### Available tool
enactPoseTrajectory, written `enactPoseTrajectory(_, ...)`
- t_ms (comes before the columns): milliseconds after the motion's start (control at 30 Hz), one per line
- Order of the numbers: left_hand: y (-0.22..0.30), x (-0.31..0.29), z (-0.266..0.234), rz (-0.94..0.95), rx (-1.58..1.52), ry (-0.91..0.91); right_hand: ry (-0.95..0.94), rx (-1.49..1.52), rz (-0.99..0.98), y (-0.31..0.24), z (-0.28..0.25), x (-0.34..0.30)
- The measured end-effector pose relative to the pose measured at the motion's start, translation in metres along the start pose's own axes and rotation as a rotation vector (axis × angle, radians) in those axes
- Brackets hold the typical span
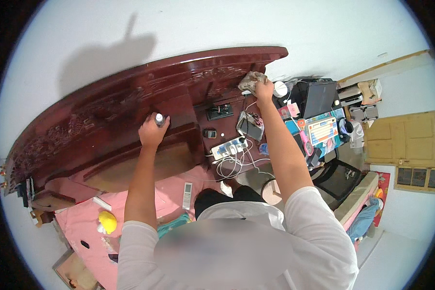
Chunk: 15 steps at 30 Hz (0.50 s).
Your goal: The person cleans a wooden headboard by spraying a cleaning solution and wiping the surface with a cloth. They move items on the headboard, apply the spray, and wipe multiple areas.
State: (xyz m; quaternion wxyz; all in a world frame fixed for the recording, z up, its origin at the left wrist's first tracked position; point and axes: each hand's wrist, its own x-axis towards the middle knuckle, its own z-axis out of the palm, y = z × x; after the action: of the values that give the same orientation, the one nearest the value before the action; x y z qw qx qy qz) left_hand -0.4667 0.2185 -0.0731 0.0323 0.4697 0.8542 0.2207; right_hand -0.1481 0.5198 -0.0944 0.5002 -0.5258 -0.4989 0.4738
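My left hand [152,131] is closed round a small bottle with a white cap [159,117], close to the dark red wooden headboard [171,104]. The bottle's lower part is hidden by my fingers and the angle. At the right end of the headboard, my right hand [264,91] grips a crumpled grey-brown cloth [250,81]. The cloth lies against the carved wood near its edge. Below my hands is a dark red bedside top [217,126] bearing a black device [220,112], a small watch-like gadget [210,133] and a pouch-like item [250,125].
A white power strip [229,148] with tangled cables sits in front of me. To the right, a cluttered desk holds a black monitor [320,98] and a keyboard [323,131]. On the pink bed [145,198] lie a remote control [187,195] and a yellow plush toy [108,222]. A round stool [271,192] stands below.
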Motion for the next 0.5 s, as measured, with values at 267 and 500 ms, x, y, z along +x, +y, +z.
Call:
enactPoseTrajectory(267,0.005,-0.002,-0.005,-0.054,-0.027,-0.017,0.026,-0.145,-0.146,-0.035,0.011,-0.025)
enactPoseTrajectory(500,0.003,-0.001,0.0,-0.04,-0.038,-0.023,0.046,-0.541,-0.377,-0.086,0.018,-0.042)
